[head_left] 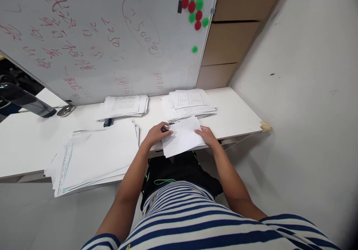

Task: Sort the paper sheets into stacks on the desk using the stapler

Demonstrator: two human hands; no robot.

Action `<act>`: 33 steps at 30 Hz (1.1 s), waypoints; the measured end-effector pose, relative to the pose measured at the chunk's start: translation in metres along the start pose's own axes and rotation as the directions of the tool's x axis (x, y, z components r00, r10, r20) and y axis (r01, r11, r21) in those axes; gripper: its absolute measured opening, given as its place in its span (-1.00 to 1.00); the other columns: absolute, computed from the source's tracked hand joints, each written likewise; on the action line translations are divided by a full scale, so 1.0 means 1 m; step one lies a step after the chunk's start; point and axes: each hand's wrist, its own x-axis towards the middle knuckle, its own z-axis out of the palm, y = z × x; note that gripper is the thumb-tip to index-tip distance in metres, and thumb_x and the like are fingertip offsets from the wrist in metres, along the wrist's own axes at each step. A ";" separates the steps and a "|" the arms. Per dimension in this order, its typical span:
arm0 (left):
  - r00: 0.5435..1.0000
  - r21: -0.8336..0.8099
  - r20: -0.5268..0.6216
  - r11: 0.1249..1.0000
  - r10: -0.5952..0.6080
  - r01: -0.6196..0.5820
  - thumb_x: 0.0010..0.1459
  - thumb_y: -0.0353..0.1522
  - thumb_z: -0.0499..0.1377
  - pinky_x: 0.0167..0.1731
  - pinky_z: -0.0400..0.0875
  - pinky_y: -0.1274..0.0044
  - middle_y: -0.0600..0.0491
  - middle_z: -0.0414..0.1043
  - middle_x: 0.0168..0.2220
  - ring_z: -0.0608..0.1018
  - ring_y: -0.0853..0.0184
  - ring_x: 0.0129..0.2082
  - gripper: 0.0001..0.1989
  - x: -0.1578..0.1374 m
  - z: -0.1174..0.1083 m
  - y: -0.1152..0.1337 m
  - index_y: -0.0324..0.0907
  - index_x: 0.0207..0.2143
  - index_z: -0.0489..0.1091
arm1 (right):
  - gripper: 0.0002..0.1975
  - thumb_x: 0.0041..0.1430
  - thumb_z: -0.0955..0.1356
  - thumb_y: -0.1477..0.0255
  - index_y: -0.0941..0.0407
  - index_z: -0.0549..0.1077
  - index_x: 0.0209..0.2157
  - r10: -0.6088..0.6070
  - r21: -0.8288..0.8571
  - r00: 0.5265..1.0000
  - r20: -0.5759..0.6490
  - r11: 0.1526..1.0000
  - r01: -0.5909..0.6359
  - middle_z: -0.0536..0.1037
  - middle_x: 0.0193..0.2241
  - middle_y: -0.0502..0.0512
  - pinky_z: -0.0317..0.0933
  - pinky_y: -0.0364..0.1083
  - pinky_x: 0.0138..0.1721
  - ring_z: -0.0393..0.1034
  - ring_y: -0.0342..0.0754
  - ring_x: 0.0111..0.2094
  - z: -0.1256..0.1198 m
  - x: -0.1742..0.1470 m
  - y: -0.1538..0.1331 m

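White sheets of paper (183, 136), blank on top, are held between my two hands at the table's front edge. My left hand (159, 132) grips their left side, thumb on top. A small dark object shows under its fingers, too hidden to name. At the right edge, my right hand (206, 134) pinches the paper with its thumb on the upper face. Just behind lies a stack of printed papers (191, 100), the top one bearing a table. A larger stack of big sheets (100, 153) rests to the left, hanging over the front edge.
Another printed stack (123, 104) lies at the back, with a small dark object (108, 122) before it. A computer mouse (66, 110) and a dark bottle (25, 97) are further left. Behind the white table (237, 112) stands a whiteboard (97, 4) with magnets; cardboard boxes (236, 37) are stacked beside it.
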 end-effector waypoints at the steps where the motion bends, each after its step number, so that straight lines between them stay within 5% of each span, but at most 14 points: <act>1: 0.999 0.032 0.036 0.999 0.024 -0.025 0.02 -0.03 0.24 -0.16 0.40 0.48 0.09 0.52 -0.12 0.53 0.25 -0.12 -0.53 0.000 -0.001 0.000 0.03 -0.04 0.42 | -0.59 -0.08 0.46 0.19 0.16 0.58 -0.22 -0.002 0.000 1.000 0.003 1.000 0.002 0.66 -0.35 0.10 0.34 -0.07 -0.31 0.51 0.00 -0.37 0.000 0.000 0.000; 7: 0.987 0.196 0.120 0.972 0.104 -0.127 0.02 -0.26 0.20 -0.06 0.36 0.46 0.10 0.46 -0.07 0.51 0.25 -0.10 -0.76 0.003 0.001 0.003 0.00 -0.21 0.47 | -0.55 -0.08 0.46 0.18 0.17 0.57 -0.19 -0.027 -0.001 1.000 -0.007 1.000 0.027 0.66 -0.33 0.11 0.35 -0.04 -0.25 0.52 0.02 -0.33 0.001 -0.005 -0.002; 16: 0.992 0.240 0.108 0.967 0.058 -0.083 0.02 -0.30 0.18 -0.12 0.35 0.47 0.09 0.47 -0.10 0.51 0.25 -0.14 -0.80 0.002 0.003 0.009 -0.02 -0.23 0.45 | -0.52 -0.11 0.50 0.14 0.17 0.58 -0.21 0.034 0.004 0.999 0.001 0.999 -0.034 0.66 -0.35 0.11 0.37 -0.04 -0.29 0.53 0.04 -0.35 -0.007 -0.012 -0.009; 24: 0.992 0.251 0.101 0.963 0.077 -0.100 0.02 -0.28 0.19 -0.17 0.34 0.48 0.10 0.46 -0.12 0.51 0.25 -0.14 -0.80 0.003 0.004 0.006 -0.01 -0.24 0.45 | -0.60 -0.12 0.54 0.20 0.10 0.57 -0.24 -0.076 0.127 0.921 -0.381 0.983 0.134 0.66 -0.36 0.07 0.42 -0.03 -0.32 0.54 0.00 -0.41 -0.062 -0.075 -0.031; 33: 0.996 0.245 0.091 0.969 0.021 -0.043 0.01 -0.31 0.20 -0.12 0.33 0.49 0.11 0.47 -0.11 0.50 0.26 -0.13 -0.78 0.005 0.005 0.008 -0.02 -0.23 0.46 | -0.61 -0.14 0.55 0.18 0.11 0.58 -0.30 0.063 0.179 0.946 -0.318 0.984 -0.006 0.65 -0.42 0.07 0.38 -0.07 -0.40 0.50 -0.04 -0.49 -0.040 -0.097 -0.014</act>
